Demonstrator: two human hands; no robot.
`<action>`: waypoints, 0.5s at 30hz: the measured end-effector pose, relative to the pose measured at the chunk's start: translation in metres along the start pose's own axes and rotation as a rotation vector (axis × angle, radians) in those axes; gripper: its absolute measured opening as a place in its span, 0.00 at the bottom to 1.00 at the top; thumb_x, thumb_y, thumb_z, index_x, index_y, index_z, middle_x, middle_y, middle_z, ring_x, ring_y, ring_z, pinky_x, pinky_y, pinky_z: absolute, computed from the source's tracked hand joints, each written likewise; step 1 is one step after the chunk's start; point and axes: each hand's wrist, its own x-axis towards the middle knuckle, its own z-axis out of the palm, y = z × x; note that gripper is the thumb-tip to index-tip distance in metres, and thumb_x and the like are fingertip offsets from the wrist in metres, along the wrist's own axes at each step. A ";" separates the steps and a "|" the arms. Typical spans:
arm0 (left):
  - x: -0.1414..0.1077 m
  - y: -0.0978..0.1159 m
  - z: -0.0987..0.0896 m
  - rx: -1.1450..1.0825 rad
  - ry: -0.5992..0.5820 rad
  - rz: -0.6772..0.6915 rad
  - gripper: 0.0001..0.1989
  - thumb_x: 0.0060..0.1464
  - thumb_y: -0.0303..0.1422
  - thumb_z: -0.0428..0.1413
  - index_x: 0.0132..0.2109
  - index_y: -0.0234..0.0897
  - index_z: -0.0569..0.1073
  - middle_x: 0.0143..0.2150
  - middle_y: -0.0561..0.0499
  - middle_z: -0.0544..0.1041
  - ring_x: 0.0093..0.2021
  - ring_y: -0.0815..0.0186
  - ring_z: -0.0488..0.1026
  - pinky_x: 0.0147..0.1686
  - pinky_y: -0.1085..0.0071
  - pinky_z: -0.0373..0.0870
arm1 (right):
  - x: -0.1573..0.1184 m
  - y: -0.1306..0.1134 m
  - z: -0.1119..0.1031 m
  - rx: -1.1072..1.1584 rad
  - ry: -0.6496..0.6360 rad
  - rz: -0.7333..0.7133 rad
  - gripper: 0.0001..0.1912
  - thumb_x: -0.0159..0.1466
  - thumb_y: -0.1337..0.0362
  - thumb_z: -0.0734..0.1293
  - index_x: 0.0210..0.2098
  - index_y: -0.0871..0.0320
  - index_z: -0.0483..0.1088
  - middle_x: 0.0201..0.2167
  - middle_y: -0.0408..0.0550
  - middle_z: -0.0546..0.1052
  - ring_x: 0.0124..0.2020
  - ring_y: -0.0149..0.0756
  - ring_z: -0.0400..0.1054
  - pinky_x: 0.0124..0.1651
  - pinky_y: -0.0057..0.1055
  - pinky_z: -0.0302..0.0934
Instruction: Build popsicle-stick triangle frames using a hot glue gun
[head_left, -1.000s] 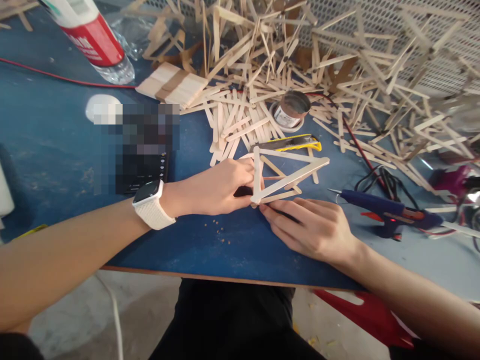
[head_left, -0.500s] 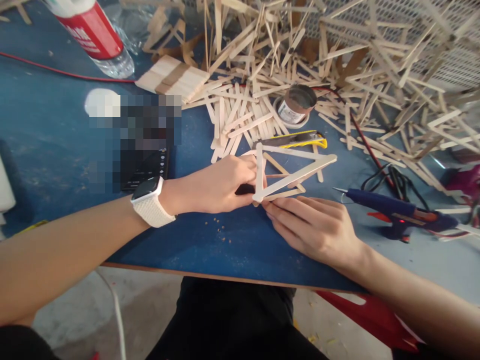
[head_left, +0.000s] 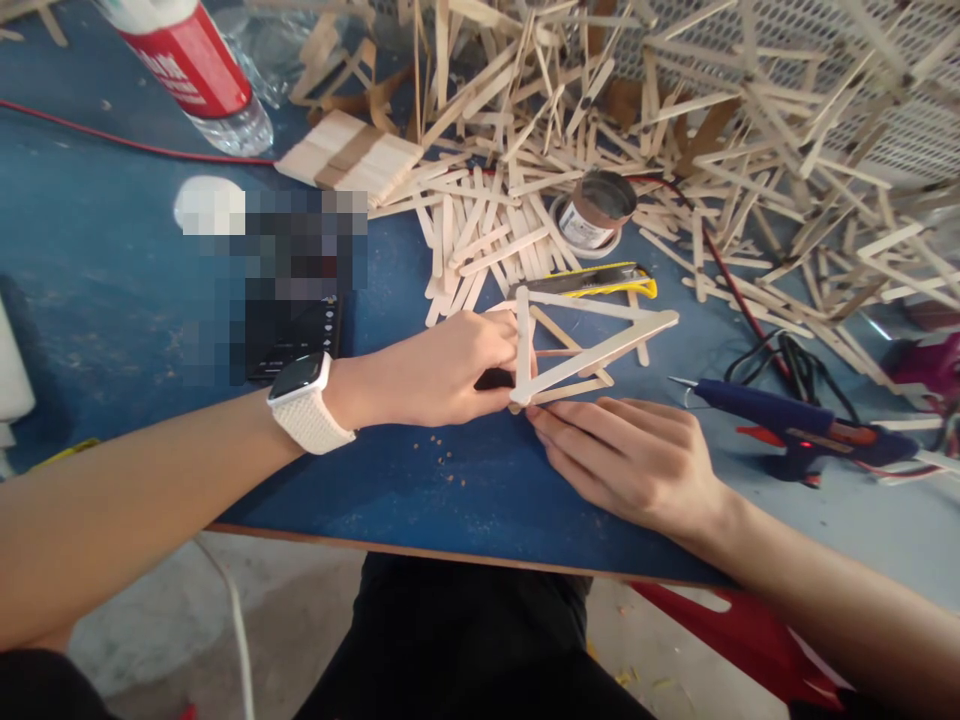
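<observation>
A small frame of joined popsicle sticks (head_left: 600, 357), with triangular faces, stands on the blue table between my hands. My left hand (head_left: 469, 365), with a watch at the wrist, is closed on the frame's left side; the fingertips are partly hidden behind an upright stick. My right hand (head_left: 630, 455) has its fingers pressed together at the near lower corner, gripping the frame there. Just behind the frame lies a yellow utility knife (head_left: 600, 279). To the right of my right hand a blue glue gun (head_left: 795, 420) rests on its side, its red light lit.
Loose popsicle sticks (head_left: 480, 240) are heaped across the back, near a small open jar (head_left: 598, 210). A banded stick bundle (head_left: 349, 157), a bottle with a red label (head_left: 199, 70) and a dark phone (head_left: 292, 325) stand or lie left. The table's front edge (head_left: 450, 560) runs below my hands.
The view has shifted very slightly. Both hands keep their hold on the stick frame, and nothing else has visibly moved.
</observation>
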 end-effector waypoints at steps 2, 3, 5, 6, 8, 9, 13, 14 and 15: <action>0.000 0.001 0.000 0.005 -0.001 -0.004 0.06 0.67 0.23 0.61 0.41 0.35 0.82 0.49 0.45 0.84 0.55 0.57 0.79 0.55 0.61 0.76 | 0.000 0.000 -0.001 -0.003 0.014 -0.004 0.06 0.69 0.72 0.76 0.45 0.60 0.84 0.39 0.41 0.89 0.31 0.28 0.81 0.33 0.29 0.74; 0.000 0.001 -0.001 0.009 0.000 -0.005 0.07 0.67 0.23 0.61 0.40 0.35 0.82 0.48 0.45 0.84 0.55 0.57 0.79 0.55 0.62 0.76 | 0.000 0.000 -0.002 -0.006 0.021 -0.005 0.06 0.69 0.72 0.76 0.45 0.60 0.84 0.39 0.42 0.89 0.31 0.29 0.82 0.33 0.29 0.74; 0.000 0.002 -0.001 0.016 -0.002 -0.006 0.07 0.67 0.22 0.61 0.39 0.35 0.81 0.47 0.46 0.84 0.54 0.58 0.79 0.55 0.62 0.76 | 0.001 -0.001 -0.002 -0.011 0.023 -0.001 0.05 0.69 0.72 0.76 0.45 0.61 0.83 0.39 0.42 0.89 0.31 0.30 0.82 0.33 0.29 0.74; 0.000 0.002 0.000 0.021 -0.001 -0.005 0.07 0.67 0.22 0.61 0.39 0.35 0.81 0.47 0.46 0.84 0.54 0.58 0.79 0.55 0.62 0.76 | 0.001 -0.001 -0.002 -0.012 0.020 0.002 0.05 0.69 0.72 0.76 0.45 0.61 0.83 0.39 0.43 0.89 0.31 0.30 0.82 0.33 0.30 0.74; 0.000 0.001 0.000 0.034 -0.001 -0.006 0.07 0.67 0.22 0.61 0.39 0.36 0.81 0.46 0.46 0.84 0.54 0.58 0.80 0.55 0.62 0.76 | 0.002 -0.001 -0.001 -0.005 0.018 0.009 0.06 0.69 0.73 0.75 0.45 0.61 0.83 0.40 0.43 0.89 0.31 0.30 0.83 0.34 0.30 0.76; 0.000 0.001 0.000 0.041 0.001 -0.010 0.07 0.67 0.22 0.61 0.39 0.36 0.81 0.46 0.46 0.83 0.54 0.58 0.80 0.55 0.63 0.77 | 0.001 -0.001 0.000 0.008 0.017 0.017 0.06 0.69 0.72 0.75 0.45 0.61 0.83 0.40 0.43 0.89 0.32 0.31 0.83 0.34 0.30 0.77; 0.000 0.001 0.001 0.072 0.008 -0.008 0.06 0.65 0.22 0.63 0.41 0.36 0.82 0.47 0.46 0.84 0.55 0.57 0.81 0.55 0.63 0.77 | -0.001 0.000 0.007 0.142 0.018 0.099 0.06 0.71 0.73 0.73 0.45 0.59 0.83 0.42 0.44 0.88 0.38 0.32 0.85 0.42 0.30 0.80; 0.000 0.001 0.001 0.073 0.010 -0.003 0.07 0.65 0.21 0.63 0.41 0.36 0.82 0.47 0.46 0.84 0.55 0.57 0.80 0.56 0.63 0.77 | -0.001 0.001 0.009 0.184 0.021 0.133 0.06 0.71 0.73 0.73 0.45 0.58 0.82 0.43 0.44 0.88 0.39 0.32 0.85 0.43 0.30 0.80; 0.000 0.001 0.001 0.070 0.010 0.002 0.07 0.65 0.20 0.63 0.41 0.36 0.82 0.47 0.46 0.84 0.55 0.57 0.80 0.56 0.63 0.77 | -0.002 0.001 0.010 0.219 0.026 0.163 0.06 0.72 0.73 0.73 0.45 0.58 0.82 0.43 0.44 0.88 0.40 0.31 0.85 0.43 0.29 0.80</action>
